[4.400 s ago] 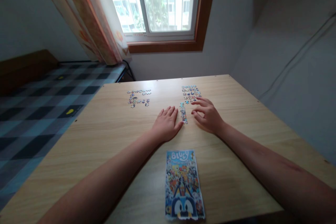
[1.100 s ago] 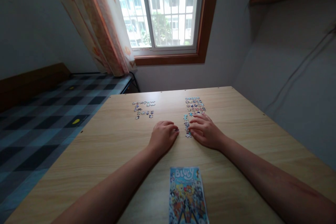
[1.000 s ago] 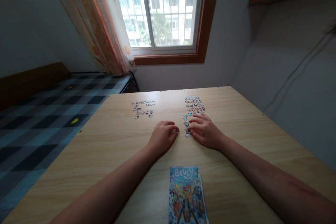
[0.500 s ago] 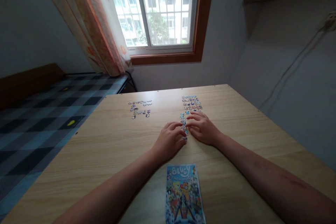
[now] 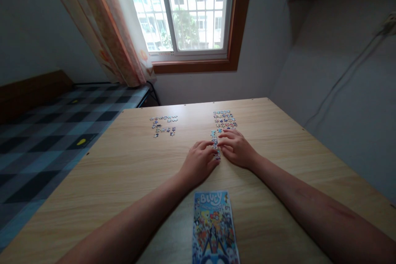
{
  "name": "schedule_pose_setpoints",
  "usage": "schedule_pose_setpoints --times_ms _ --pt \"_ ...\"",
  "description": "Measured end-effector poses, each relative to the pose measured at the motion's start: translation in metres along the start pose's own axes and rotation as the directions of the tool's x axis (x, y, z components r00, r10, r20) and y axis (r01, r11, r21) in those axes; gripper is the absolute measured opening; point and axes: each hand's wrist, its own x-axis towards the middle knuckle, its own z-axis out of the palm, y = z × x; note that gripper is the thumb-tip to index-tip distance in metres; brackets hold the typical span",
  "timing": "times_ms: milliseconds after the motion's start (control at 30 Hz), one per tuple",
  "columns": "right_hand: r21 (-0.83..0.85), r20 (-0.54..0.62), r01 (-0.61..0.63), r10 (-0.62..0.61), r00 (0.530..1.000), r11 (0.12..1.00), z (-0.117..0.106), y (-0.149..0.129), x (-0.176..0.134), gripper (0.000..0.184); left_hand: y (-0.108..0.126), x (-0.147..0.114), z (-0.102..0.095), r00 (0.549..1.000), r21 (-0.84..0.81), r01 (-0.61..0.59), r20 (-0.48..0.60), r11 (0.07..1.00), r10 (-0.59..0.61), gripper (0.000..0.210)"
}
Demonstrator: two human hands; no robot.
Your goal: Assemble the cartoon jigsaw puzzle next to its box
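My left hand (image 5: 200,161) partly covers a puzzle strip (image 5: 214,137) on the table (image 5: 133,165); my right hand (image 5: 236,148) curls just beside it.

The left hand (image 5: 199,161) has moved from beside the strip (image 5: 213,135) onto its near end. The right hand (image 5: 238,148) has drawn in closer.

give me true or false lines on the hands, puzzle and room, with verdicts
1. The left hand and right hand are both at the narrow puzzle strip. True.
2. The printed sheet lies beyond the strip. False: the printed sheet lies nearer the viewer.
3. More pieces lie farther back, left of the left hand. True.
4. The curtain hangs at the right of the window. False: the curtain hangs at the left of the window.
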Motion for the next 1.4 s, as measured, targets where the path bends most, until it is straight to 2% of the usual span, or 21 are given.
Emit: schedule_pose_setpoints --times_ms 100,300,500,833,1033,1400 --pt "0.004 0.013 0.010 -0.010 1.000 1.000 0.0000 -0.0007 0.0003 0.017 0.0011 0.0003 -0.0010 1.000 0.018 -0.015 0.000 1.000 0.015 0.019" --pt "-0.001 0.056 0.027 -0.027 0.998 1.000 -0.0014 -0.0022 0.0009 0.017 0.0014 0.0003 -0.0016 0.997 0.041 -0.077 -0.002 0.996 0.077 0.010" --pt "0.012 0.057 0.031 -0.031 0.998 0.999 -0.0009 -0.0004 0.0014 0.017 0.0030 0.0000 -0.0039 0.994 0.004 -0.106 0.022 0.994 0.106 0.009" --pt "0.023 0.051 0.035 -0.036 0.998 0.999 0.0014 0.0021 0.0013 0.020 -0.0035 -0.0001 0.0015 0.998 -0.066 -0.060 0.021 0.996 0.061 0.015" --pt "0.025 0.060 0.034 -0.035 0.998 0.999 0.0017 0.0020 0.0018 0.019 -0.0037 0.0017 0.0041 0.998 -0.019 -0.057 -0.030 0.998 0.056 0.012" --pt "0.025 0.052 0.045 -0.046 0.998 0.999 0.0014 0.0021 0.0009 0.020 -0.0018 0.0036 0.0030 0.999 0.025 -0.047 -0.013 0.999 0.047 0.015"
